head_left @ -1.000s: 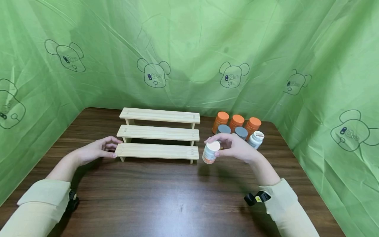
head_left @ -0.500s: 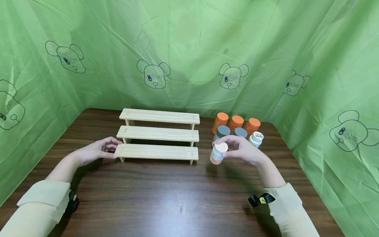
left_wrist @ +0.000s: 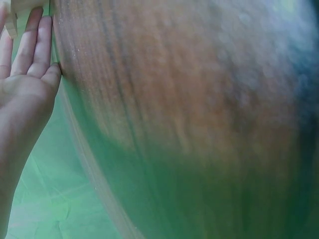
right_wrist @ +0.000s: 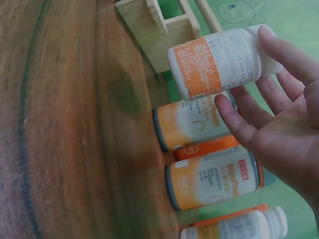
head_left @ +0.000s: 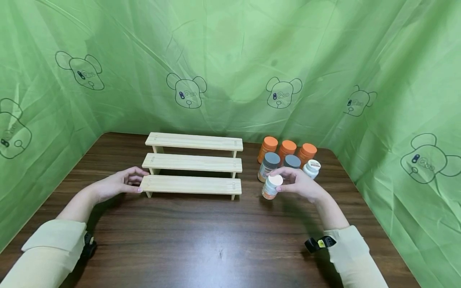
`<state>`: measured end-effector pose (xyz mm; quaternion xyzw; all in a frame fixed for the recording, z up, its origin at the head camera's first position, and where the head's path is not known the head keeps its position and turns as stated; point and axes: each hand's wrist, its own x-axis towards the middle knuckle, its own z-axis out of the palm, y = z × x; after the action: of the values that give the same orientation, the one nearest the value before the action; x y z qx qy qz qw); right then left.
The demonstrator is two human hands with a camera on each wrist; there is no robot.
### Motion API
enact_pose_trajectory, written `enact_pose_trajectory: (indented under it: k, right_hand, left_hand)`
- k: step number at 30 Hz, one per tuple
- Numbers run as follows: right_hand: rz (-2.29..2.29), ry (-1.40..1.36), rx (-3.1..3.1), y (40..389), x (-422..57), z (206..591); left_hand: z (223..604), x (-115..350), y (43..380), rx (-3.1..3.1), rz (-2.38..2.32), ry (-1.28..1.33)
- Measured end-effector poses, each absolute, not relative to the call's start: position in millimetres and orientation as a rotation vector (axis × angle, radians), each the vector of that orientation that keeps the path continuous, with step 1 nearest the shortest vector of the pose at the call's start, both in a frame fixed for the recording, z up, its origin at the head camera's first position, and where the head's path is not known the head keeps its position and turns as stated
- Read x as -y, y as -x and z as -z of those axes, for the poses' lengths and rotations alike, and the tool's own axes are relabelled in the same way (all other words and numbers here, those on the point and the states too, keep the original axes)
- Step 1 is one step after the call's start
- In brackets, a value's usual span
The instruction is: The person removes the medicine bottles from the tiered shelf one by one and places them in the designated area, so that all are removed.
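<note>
My right hand [head_left: 300,184] pinches a small white bottle [head_left: 271,187] with an orange-banded label near its white cap. In the right wrist view, the bottle [right_wrist: 217,64] appears in front of two grey-lidded jars, with thumb and fingertips around its cap end. At the left end of a three-tier pale wooden rack [head_left: 191,184], my left hand [head_left: 115,186] touches the lowest step, its thumb in front and fingers farther back. The left wrist view shows the left hand's fingers [left_wrist: 30,52] nearly straight beside the wood.
Grey-lidded jars [head_left: 269,168] stand close behind the held bottle. Orange-capped bottles [head_left: 268,150] form a row behind them, and another white bottle [head_left: 311,169] stands to the right. A green curtain [head_left: 230,48] surrounds the dark wooden table [head_left: 201,240] at the back and sides.
My right hand has moved right with the white bottle, away from the rack and closer in front of the grey-lidded jars. The left hand and rack have stayed in place.
</note>
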<state>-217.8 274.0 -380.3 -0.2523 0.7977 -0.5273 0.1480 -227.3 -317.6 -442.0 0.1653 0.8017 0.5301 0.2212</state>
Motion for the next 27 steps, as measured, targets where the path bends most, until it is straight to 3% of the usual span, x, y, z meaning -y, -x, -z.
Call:
enact_pose_trajectory:
  k: [27]
  right_hand:
    - [1.491, 0.622, -2.292, 224, -274, 409]
  left_hand:
    - [440, 316, 226, -2.201, -1.479, -0.452]
